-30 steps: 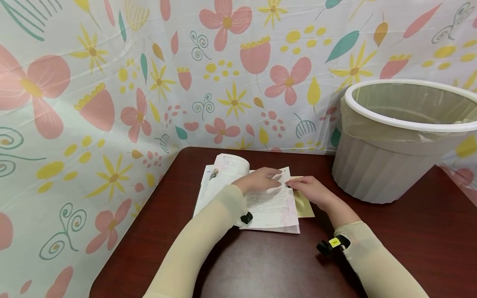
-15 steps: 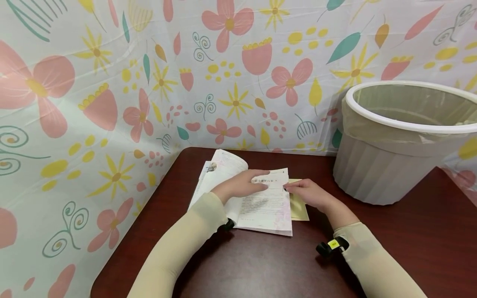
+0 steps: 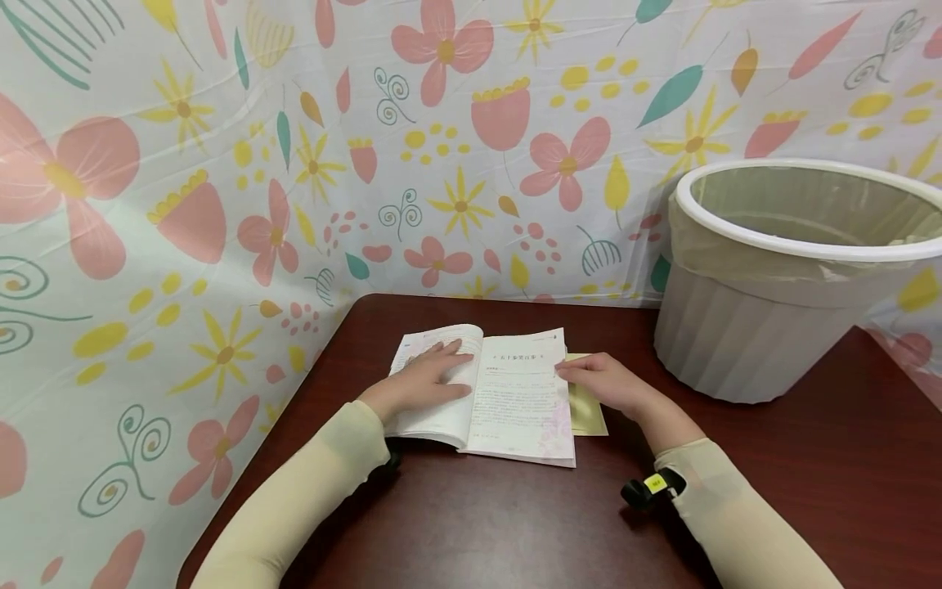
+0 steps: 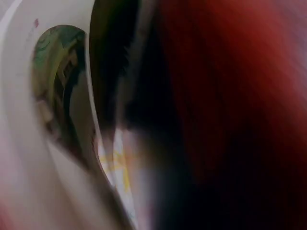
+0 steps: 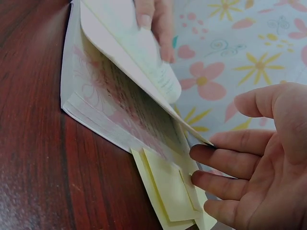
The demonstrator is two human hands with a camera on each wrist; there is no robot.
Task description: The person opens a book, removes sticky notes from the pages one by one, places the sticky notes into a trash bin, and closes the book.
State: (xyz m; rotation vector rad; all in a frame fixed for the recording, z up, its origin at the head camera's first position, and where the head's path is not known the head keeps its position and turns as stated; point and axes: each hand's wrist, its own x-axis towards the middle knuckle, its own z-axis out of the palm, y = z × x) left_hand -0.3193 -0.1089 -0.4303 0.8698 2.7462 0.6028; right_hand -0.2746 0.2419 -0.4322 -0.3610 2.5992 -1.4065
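An open book [image 3: 515,401] with printed pages lies on the dark red table. My left hand [image 3: 423,380] rests on its left page with the fingers spread and straight. At the book's right edge, my right hand [image 3: 599,378] has its fingertips against the pages. In the right wrist view, a page edge touches the fingers [image 5: 235,160] of that hand, which are nearly straight, and the thumb stands apart. Flat yellow paper pieces [image 5: 170,187] stick out from the book's side beneath the right hand. The left wrist view is blurred; a curved page [image 4: 19,96] with a picture shows.
A grey ribbed bin [image 3: 736,327] with a white rim and a clear liner stands at the table's right back. Floral cloth [image 3: 456,164] hangs behind and to the left of the table [image 3: 478,523].
My left hand has moved left from the right page onto the left page. A raised, curling page has gone down to the left. My right hand has stayed near the right edge.
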